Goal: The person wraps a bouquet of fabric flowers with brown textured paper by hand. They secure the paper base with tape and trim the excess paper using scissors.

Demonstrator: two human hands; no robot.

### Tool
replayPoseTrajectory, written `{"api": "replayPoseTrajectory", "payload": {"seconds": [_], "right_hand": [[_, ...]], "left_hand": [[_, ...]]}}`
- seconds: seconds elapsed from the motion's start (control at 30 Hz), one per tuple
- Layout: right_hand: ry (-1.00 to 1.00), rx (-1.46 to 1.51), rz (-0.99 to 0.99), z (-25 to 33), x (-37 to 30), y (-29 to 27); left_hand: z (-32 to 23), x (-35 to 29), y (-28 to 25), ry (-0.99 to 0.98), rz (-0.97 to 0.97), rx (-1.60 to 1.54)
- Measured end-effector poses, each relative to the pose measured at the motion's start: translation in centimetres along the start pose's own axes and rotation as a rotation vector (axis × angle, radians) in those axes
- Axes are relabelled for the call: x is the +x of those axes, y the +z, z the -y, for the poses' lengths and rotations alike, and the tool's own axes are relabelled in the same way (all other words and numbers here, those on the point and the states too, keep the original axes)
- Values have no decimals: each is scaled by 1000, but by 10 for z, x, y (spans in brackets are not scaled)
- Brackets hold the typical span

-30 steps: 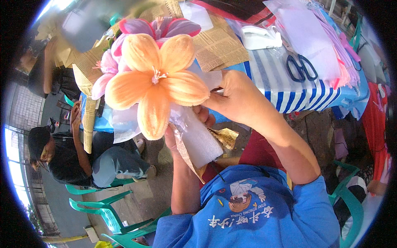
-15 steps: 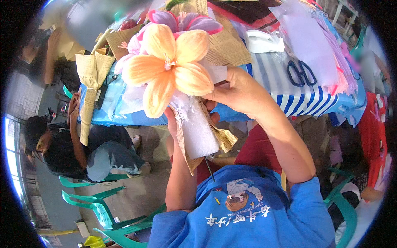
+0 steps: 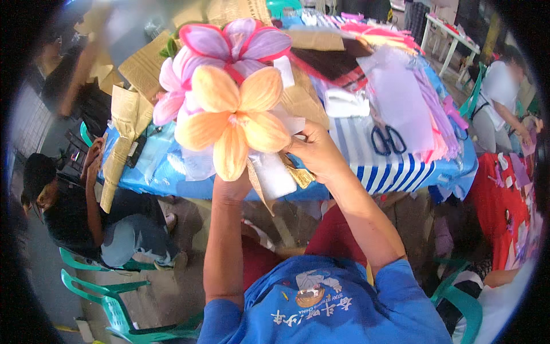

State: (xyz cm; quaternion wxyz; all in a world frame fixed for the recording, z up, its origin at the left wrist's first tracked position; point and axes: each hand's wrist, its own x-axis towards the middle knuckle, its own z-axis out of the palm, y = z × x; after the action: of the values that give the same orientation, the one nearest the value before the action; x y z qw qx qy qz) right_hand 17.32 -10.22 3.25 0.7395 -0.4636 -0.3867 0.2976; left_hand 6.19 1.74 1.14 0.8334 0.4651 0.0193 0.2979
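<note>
A bouquet of fuzzy artificial flowers is held out in front of me over the table edge. Its orange flower (image 3: pixel 232 119) faces up, with a purple flower edged in pink (image 3: pixel 238 49) and a pink flower (image 3: pixel 172 92) behind it. White foam sheet (image 3: pixel 274 176) and brown printed wrapping paper (image 3: pixel 260 189) surround its lower part. My left hand (image 3: pixel 232 188) is closed round this wrapped base, its fingers mostly hidden under the orange petals. On the right side, my right hand (image 3: pixel 318 150) pinches the wrapping, close to a small white piece (image 3: pixel 295 125).
A blue-covered table (image 3: pixel 458 169) carries dark-handled scissors (image 3: pixel 388 140), a white bottle-like object (image 3: pixel 346 103), lilac sheets (image 3: pixel 401 109) and a paper-wrapped cone (image 3: pixel 123 143). A person in black (image 3: pixel 69 198) sits at left, near green chairs (image 3: pixel 109 304). Another person (image 3: pixel 510 97) is at far right.
The bouquet has moved away from my body, and my arms are stretched further forward. My view has tilted up, showing more of the table's far side.
</note>
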Motion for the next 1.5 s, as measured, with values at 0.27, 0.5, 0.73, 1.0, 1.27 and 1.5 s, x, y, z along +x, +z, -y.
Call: {"api": "replayPoseTrajectory", "payload": {"seconds": [0.27, 0.5, 0.73, 1.0, 1.27, 1.5], "right_hand": [[-457, -66, -27, 51, 50, 24], [-303, -22, -33, 98, 79, 48], [-248, 64, 10, 117, 79, 51], [-232, 60, -8, 120, 76, 49], [-511, -312, -178, 106, 85, 36], [-727, -541, -141, 108, 53, 62]], "left_hand": [[-54, 54, 7, 304, 106, 184], [-109, 56, 57, 203, 67, 143], [-122, 45, 89, 226, 135, 155], [-118, 50, 93, 254, 111, 182], [-105, 59, 89, 348, 67, 172], [-95, 64, 68, 448, -17, 213]]}}
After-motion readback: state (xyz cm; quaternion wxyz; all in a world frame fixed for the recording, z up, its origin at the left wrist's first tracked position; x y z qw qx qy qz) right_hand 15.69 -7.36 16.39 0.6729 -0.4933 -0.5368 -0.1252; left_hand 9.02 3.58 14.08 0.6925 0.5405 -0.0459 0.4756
